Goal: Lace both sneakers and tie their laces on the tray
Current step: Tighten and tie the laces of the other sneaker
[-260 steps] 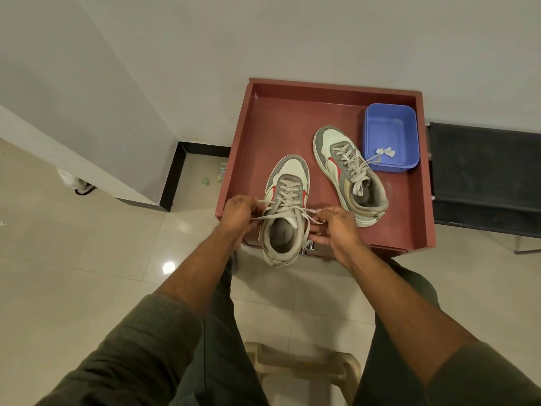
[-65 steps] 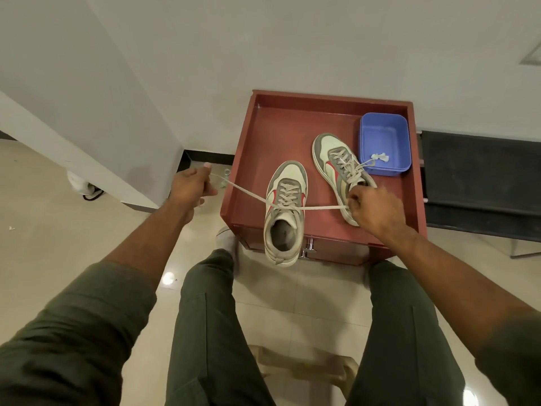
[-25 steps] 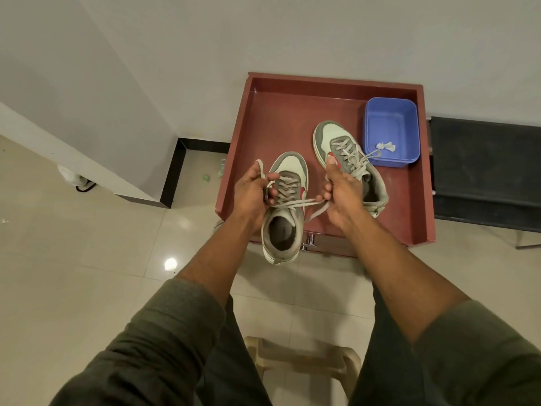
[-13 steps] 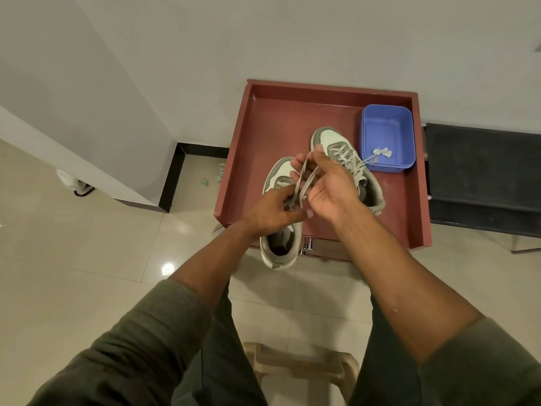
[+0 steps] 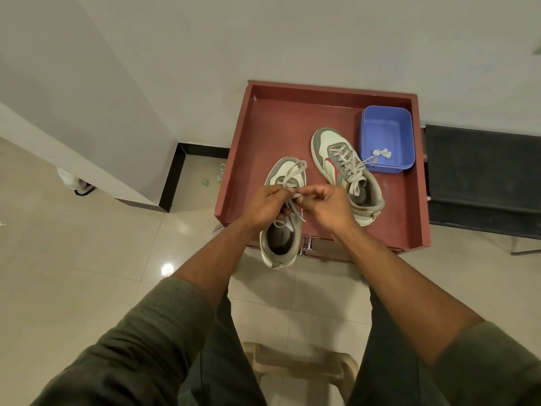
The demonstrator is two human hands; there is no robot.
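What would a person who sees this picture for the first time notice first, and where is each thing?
The eye goes first to the two hands, left hand and right hand, pinching the lace of the near sneaker, whose heel hangs over the front edge of the red tray. Behind it to the right lies the second sneaker, one lace end reaching into the blue tub in the far right corner.

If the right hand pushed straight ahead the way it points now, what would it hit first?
The right hand points toward the left hand, both pinching the near sneaker's lace. It would most likely meet the left hand's fingertips first; depth is uncertain from one view.
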